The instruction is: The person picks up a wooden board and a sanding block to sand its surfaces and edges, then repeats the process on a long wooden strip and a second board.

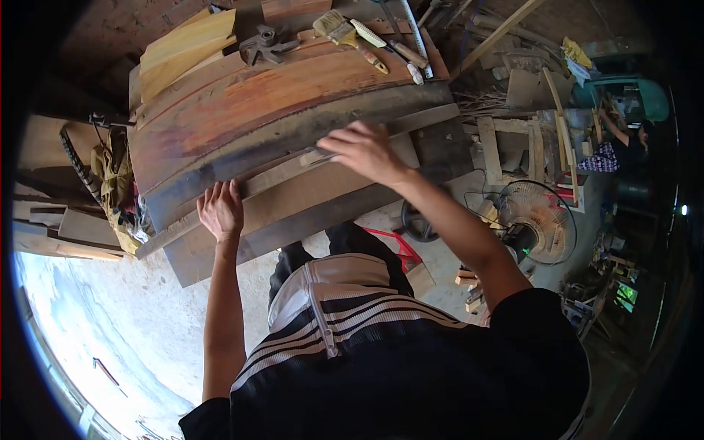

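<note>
A long wooden strip (277,174) lies slantwise across the near side of the bench. My left hand (221,210) is closed over the strip's left part, its fingers curled over the far edge. Farther right, my right hand (364,152) is over the same strip, fingers bent and smeared by motion. A small pale piece (314,157) shows right at its fingertips; what the fingers hold is hidden. Under the strip lies a flat brown board (330,192), with a darker board (275,233) nearer to me.
On the bench's far side lie a paintbrush (345,37), a white-handled tool (368,34), a metal ruler (416,37), a spoked metal part (268,45) and yellowish planks (183,51). A fan (539,222) stands at right. Beyond it, a person (623,147) works.
</note>
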